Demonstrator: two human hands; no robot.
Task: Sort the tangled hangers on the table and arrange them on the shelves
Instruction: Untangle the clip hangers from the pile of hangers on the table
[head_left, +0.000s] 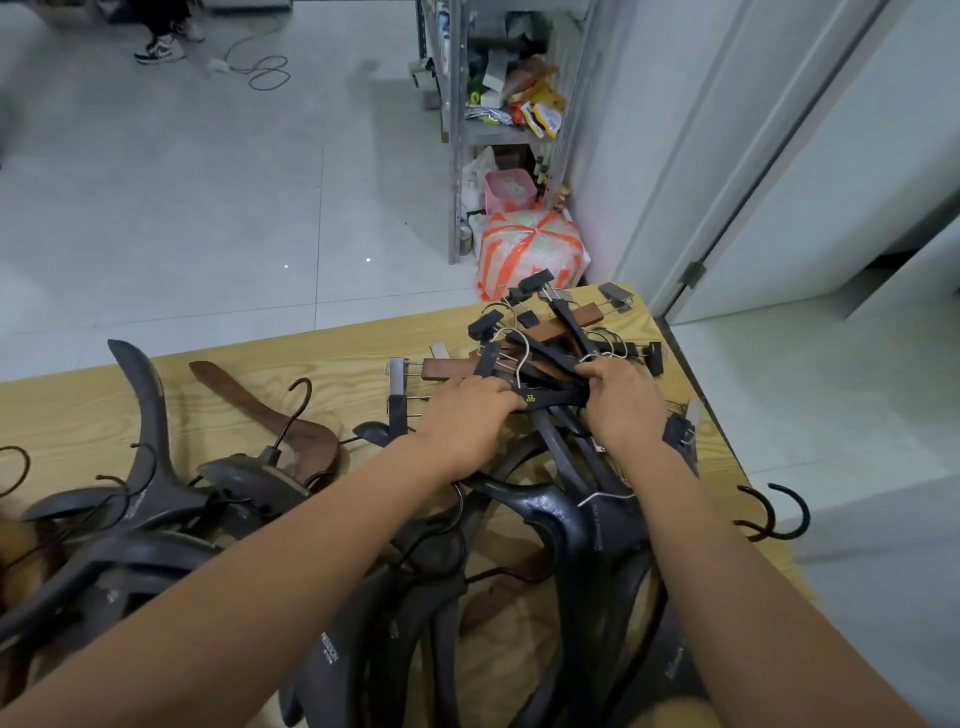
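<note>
I have both hands' fingers (496, 391) curled round one black clip hanger (553, 397), left hand (467, 410) at its left end, right hand (621, 402) at its right, its long axis running straight between them; the tangle (545, 338) sits just past my fingers on the bench (311, 364)

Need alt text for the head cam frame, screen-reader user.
The left hand and right hand grip a tangled bundle of clip hangers near the far right corner of a wooden table. Dark coat hangers lie heaped across its near side; a cluttered shelf unit stands on the tiled floor beyond.
</note>
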